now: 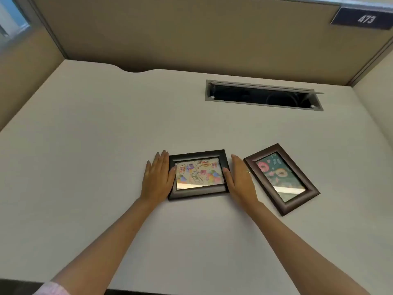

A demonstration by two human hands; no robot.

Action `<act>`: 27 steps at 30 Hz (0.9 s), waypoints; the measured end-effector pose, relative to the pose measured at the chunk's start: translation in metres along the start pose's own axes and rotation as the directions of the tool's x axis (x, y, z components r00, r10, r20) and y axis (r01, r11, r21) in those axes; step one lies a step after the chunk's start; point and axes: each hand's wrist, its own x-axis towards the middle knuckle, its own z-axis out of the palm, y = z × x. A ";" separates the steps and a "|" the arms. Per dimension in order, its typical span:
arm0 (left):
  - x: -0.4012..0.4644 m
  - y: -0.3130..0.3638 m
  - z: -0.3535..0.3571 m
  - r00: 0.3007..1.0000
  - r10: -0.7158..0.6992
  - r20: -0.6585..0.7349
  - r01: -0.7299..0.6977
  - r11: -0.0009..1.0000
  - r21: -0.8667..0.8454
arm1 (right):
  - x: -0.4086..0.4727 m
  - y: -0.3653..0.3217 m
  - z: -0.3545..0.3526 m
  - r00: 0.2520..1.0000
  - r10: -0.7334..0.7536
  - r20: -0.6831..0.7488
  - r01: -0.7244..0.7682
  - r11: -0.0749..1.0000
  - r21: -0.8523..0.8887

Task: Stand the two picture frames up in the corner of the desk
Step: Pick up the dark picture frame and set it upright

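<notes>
Two picture frames lie flat, face up, on the white desk [106, 135]. The dark frame with a colourful balloon picture [198, 174] is in the middle. My left hand [158, 177] rests flat against its left edge, thumb on the frame's rim. My right hand [240, 177] lies against its right edge, thumb touching the rim. The fingers of both hands are straight; neither is closed around the frame. The brown frame with a floral picture [281, 178] lies tilted just right of my right hand, untouched.
A rectangular cable opening with a raised metal flap [263, 95] is set into the desk at the back right. Tan partition walls [191, 35] enclose the desk on three sides, meeting in corners at the back left and back right. A number plate [364, 18] hangs at the top right.
</notes>
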 end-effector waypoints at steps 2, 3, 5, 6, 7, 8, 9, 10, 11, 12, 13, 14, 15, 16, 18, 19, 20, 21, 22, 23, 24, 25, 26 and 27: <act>0.002 -0.001 0.001 0.999 0.000 -0.043 0.001 1.000 0.027 | 0.002 0.000 0.002 0.999 0.022 -0.032 -0.022 1.000 0.016; 0.002 -0.001 0.002 0.999 0.005 -0.055 -0.003 0.999 0.037 | 0.001 0.001 0.004 0.999 0.021 -0.044 -0.020 1.000 0.004; 0.002 -0.001 0.004 0.998 0.003 -0.057 -0.002 1.000 0.028 | 0.000 -0.003 0.006 0.998 0.042 -0.050 -0.041 0.999 0.011; 0.003 -0.001 0.005 0.998 0.006 -0.061 -0.004 1.000 0.021 | 0.001 -0.005 0.006 0.997 0.053 -0.058 -0.051 0.998 0.028; 0.003 -0.001 0.005 0.998 0.007 -0.069 -0.006 1.000 0.020 | 0.003 -0.008 0.006 0.996 0.061 -0.070 -0.057 0.997 0.053; 0.004 -0.002 0.005 0.997 0.009 -0.080 -0.008 1.000 0.022 | 0.008 -0.012 0.005 0.994 0.084 -0.076 -0.078 0.994 0.077; 0.006 -0.003 0.007 0.996 0.007 -0.085 -0.005 1.000 0.028 | 0.014 -0.015 0.005 0.989 0.129 -0.070 -0.121 0.987 0.103; 0.006 -0.004 0.009 0.996 0.009 -0.090 -0.006 0.999 0.036 | 0.022 -0.018 0.005 0.981 0.187 -0.055 -0.179 0.976 0.123; 0.006 -0.005 0.010 0.995 0.008 -0.095 -0.005 0.999 0.035 | 0.030 -0.022 0.003 0.968 0.251 -0.025 -0.245 0.959 0.144; 0.005 -0.005 0.012 0.994 0.010 -0.104 -0.007 0.999 0.032 | 0.037 -0.026 0.003 0.953 0.304 0.014 -0.301 0.938 0.172; 0.006 -0.006 0.012 0.994 0.010 -0.111 -0.007 1.000 0.030 | 0.042 -0.030 0.002 0.940 0.337 0.051 -0.340 0.918 0.206; 0.005 -0.006 0.013 0.994 0.009 -0.112 -0.006 1.000 0.028 | 0.043 -0.033 0.004 0.933 0.354 0.070 -0.360 0.904 0.230; 0.005 -0.006 0.013 0.993 0.009 -0.114 -0.006 1.000 0.024 | 0.043 -0.035 0.006 0.930 0.361 0.070 -0.368 0.900 0.235; 0.004 -0.006 0.013 0.993 0.011 -0.114 -0.010 1.000 0.014 | 0.041 -0.036 0.009 0.928 0.366 0.061 -0.370 0.899 0.234; 0.004 -0.006 0.012 0.995 -0.002 -0.104 -0.001 1.000 -0.021 | 0.039 -0.038 0.011 0.930 0.367 0.025 -0.362 0.903 0.230; 0.004 -0.005 0.011 0.995 -0.015 -0.098 0.009 0.998 -0.064 | 0.038 -0.039 0.010 0.931 0.364 0.008 -0.355 0.902 0.245; 0.004 -0.004 0.009 0.994 -0.033 -0.103 0.020 0.991 -0.132 | 0.040 -0.040 0.007 0.932 0.362 -0.013 -0.345 0.898 0.272; 0.003 -0.003 0.006 0.992 -0.066 -0.106 0.040 0.972 -0.231 | 0.042 -0.042 0.003 0.931 0.364 -0.037 -0.336 0.891 0.306; 0.002 -0.002 0.003 0.988 -0.114 -0.106 0.070 0.934 -0.352 | 0.045 -0.043 -0.001 0.926 0.373 -0.066 -0.330 0.881 0.340; 0.002 0.001 -0.001 0.980 -0.171 -0.098 0.104 0.871 -0.479 | 0.048 -0.045 -0.005 0.916 0.389 -0.099 -0.328 0.867 0.375; 0.001 0.004 -0.005 0.971 -0.224 -0.085 0.130 0.790 -0.599 | 0.051 -0.046 -0.010 0.900 0.415 -0.134 -0.330 0.850 0.411; 0.002 0.010 -0.010 0.962 -0.264 -0.064 0.147 0.704 -0.694 | 0.054 -0.047 -0.014 0.877 0.451 -0.164 -0.339 0.824 0.454; 0.002 0.018 -0.015 0.960 -0.278 -0.048 0.144 0.630 -0.763 | 0.057 -0.048 -0.017 0.852 0.490 -0.185 -0.346 0.792 0.504; 0.004 0.027 -0.020 0.961 -0.273 -0.040 0.130 0.576 -0.807 | 0.059 -0.049 -0.019 0.827 0.529 -0.191 -0.352 0.751 0.558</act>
